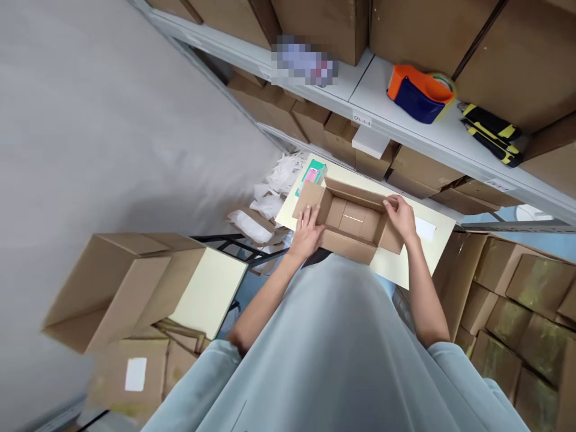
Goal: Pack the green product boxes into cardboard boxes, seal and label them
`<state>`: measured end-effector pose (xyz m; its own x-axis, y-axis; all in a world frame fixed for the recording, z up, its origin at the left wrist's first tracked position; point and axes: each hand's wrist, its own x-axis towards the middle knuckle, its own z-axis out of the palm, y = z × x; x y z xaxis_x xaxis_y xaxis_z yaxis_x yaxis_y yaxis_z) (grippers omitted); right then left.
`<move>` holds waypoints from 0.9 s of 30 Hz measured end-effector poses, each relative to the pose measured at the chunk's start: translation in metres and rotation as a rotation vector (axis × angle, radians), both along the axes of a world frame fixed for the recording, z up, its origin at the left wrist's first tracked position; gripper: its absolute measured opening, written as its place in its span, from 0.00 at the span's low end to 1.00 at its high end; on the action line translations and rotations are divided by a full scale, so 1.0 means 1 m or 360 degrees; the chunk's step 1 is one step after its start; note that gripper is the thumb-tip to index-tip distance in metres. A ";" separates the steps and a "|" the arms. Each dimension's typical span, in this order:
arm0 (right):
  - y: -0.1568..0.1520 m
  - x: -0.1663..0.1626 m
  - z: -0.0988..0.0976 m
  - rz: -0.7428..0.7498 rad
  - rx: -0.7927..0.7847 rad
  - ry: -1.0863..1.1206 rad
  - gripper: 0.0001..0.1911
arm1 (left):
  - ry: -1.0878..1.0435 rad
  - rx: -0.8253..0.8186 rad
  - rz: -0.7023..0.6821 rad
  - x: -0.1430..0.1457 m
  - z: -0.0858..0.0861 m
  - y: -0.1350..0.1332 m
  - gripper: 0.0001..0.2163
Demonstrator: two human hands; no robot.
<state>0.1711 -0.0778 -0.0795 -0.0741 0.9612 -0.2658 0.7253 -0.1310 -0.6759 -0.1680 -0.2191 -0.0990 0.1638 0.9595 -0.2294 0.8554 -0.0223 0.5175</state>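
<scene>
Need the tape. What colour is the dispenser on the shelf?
Orange and dark blue; the tape dispenser shows in the head view.

The box is plain brown corrugated cardboard, matt and slightly rough. The tabletop under it is smooth, pale-yellow laminate with a dull sheen. The shelf is grey painted metal, smooth. The tape gun is glossy orange and blue plastic. The shirt is soft, matt, light-blue cloth. Crumpled white paper lies matt.
</scene>
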 end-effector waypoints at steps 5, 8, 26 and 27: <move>0.005 -0.019 -0.018 -0.0278 0.0012 -0.0171 0.22 | 0.0002 0.0070 0.0164 0.019 -0.022 0.011 0.09; -0.001 -0.025 -0.007 -0.0281 0.0081 -0.0162 0.22 | -0.0006 0.0109 0.0107 0.018 -0.014 0.015 0.10; -0.132 -0.381 0.074 0.0964 0.0403 0.0070 0.25 | 0.0098 0.0332 0.0966 -0.204 0.059 -0.298 0.08; -0.148 -0.414 0.068 0.1083 0.0374 0.0101 0.25 | 0.0101 0.0308 0.1057 -0.217 0.057 -0.325 0.08</move>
<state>-0.2432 -0.2260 -0.0111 -0.6850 0.7278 -0.0331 0.5529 0.4898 -0.6741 -0.3854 -0.5436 -0.0417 -0.4805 0.8763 -0.0340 0.7482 0.4298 0.5054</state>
